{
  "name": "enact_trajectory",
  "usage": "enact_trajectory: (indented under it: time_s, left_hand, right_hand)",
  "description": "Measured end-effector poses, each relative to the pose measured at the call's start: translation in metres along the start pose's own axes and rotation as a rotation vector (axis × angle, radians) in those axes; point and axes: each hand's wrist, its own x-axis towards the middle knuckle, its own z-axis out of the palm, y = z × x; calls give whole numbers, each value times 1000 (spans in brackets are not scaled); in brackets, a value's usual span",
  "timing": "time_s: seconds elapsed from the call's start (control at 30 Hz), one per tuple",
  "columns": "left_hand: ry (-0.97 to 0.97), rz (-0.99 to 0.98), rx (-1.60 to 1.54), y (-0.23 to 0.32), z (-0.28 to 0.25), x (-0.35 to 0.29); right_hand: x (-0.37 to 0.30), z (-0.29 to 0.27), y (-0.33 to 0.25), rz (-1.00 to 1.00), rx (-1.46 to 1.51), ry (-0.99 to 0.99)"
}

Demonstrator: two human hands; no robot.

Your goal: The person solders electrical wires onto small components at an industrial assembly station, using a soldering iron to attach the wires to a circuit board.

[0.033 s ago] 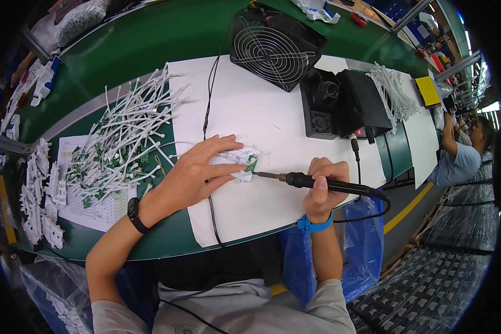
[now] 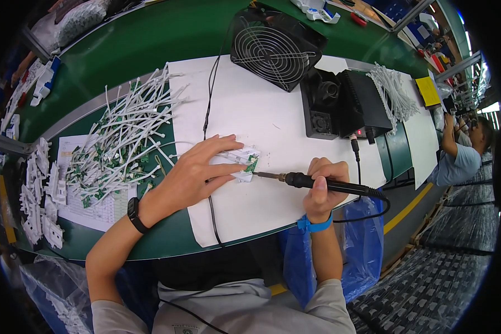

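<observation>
My right hand grips a black soldering iron like a pen. Its metal tip points left and meets the edge of a small green circuit board. That board sits at the right end of a white plastic housing on the white sheet. With thumb and fingers, my left hand holds the housing down from the left, covering much of it. A white cable runs from behind this hand toward the pile on the left.
Left lie a heap of white cables with green boards, white housings and a printed sheet. A black fan and a soldering station stand at the back, beside a cable bundle. A co-worker is at far right.
</observation>
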Motion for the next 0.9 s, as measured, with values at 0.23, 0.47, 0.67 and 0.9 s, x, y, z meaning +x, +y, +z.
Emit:
enact_trajectory:
  time_s: [0.23, 0.47, 0.67, 0.9]
  left_hand:
    - [3, 8, 1, 0, 0, 0]
    - [5, -3, -4, 0, 0, -1]
    - [6, 10, 15, 0, 0, -1]
    - [10, -13, 27, 5, 1, -1]
  right_hand:
    - [0, -1, 0, -6, -17, -3]
    - [1, 0, -1, -14, -39, 42]
    - [2, 2, -2, -1, -39, 32]
    - [5, 2, 0, -81, -110, 202]
